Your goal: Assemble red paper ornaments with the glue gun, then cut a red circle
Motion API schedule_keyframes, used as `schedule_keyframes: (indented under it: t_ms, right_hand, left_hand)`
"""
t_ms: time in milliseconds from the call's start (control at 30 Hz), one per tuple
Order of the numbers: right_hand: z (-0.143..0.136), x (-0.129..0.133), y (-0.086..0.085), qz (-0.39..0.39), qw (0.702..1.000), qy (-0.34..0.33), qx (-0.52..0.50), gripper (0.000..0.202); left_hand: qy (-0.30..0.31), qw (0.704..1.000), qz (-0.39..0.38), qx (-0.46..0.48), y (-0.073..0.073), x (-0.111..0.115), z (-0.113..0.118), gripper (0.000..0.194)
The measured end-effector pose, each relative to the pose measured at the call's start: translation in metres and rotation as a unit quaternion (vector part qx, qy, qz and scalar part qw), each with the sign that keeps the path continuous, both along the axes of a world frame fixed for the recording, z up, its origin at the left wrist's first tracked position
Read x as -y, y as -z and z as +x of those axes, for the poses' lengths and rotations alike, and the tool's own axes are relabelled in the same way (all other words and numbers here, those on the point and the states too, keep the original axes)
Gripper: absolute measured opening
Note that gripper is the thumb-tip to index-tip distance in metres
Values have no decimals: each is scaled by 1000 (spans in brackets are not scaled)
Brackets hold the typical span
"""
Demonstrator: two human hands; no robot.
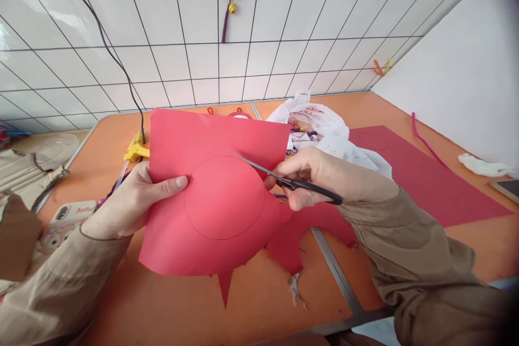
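Observation:
My left hand (152,194) grips the left side of a red paper sheet (223,211), its thumb flat on the front and its fingers hidden behind. A large circle is drawn on the sheet in thin dark line. On the right, my right hand (304,175) is closed around black-handled scissors (302,186). Their blades lie along the top right of the drawn circle, and the paper is cut in from the right edge there. The sheet is held up above the orange table (170,313), bowed, with a pointed scrap hanging from its bottom edge.
A white plastic bag (330,119) with small items stands behind my right hand. Red offcuts (284,248) and a larger red sheet (430,178) lie on the right. At left are a yellow glue gun (137,147), a phone (67,219) and cardboard (18,232).

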State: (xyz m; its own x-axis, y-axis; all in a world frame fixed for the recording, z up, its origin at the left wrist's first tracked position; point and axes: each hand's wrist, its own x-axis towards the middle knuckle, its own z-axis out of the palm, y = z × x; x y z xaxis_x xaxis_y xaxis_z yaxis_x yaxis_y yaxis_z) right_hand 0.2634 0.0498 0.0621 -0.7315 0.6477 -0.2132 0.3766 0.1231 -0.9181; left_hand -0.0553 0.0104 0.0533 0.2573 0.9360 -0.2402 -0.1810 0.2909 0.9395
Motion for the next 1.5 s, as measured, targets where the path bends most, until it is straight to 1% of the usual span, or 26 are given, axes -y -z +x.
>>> schedule_keyframes:
  t_ms: [133, 400, 567, 667, 867, 1000, 1100, 1300, 1500]
  right_hand:
    - [-2, 1, -3, -43, 999, 26, 1, 73]
    - [-3, 2, -3, -40, 999, 32, -4, 66]
    - [-3, 2, -5, -48, 999, 23, -12, 69]
    - [-5, 2, -9, -54, 998, 29, 2, 70]
    - [-7, 4, -14, -60, 997, 41, 12, 69]
    - [-5, 4, -12, -60, 998, 33, 3, 65]
    - [-5, 4, -10, -56, 998, 38, -1, 63]
    - [-6, 4, -11, -41, 998, 38, 14, 59]
    - [-3, 3, -6, -35, 999, 25, 12, 62]
  left_hand:
    - [-2, 1000, 4, -1, 0, 0, 1, 22]
    - [-3, 1000, 2, -4, 2, 0, -1, 21]
    - [-8, 1000, -7, -14, -3, 3, 3, 18]
    - [-29, 999, -18, -20, -7, 6, 6, 19]
    - [-36, 999, -21, -16, -7, 5, 7, 20]
    - [-40, 999, -22, -15, -8, 6, 8, 19]
    - [-58, 998, -27, -24, -11, 8, 10, 20]
    - [-50, 997, -33, -44, -14, 9, 10, 21]
    - [-54, 998, -25, -24, -12, 9, 11, 22]
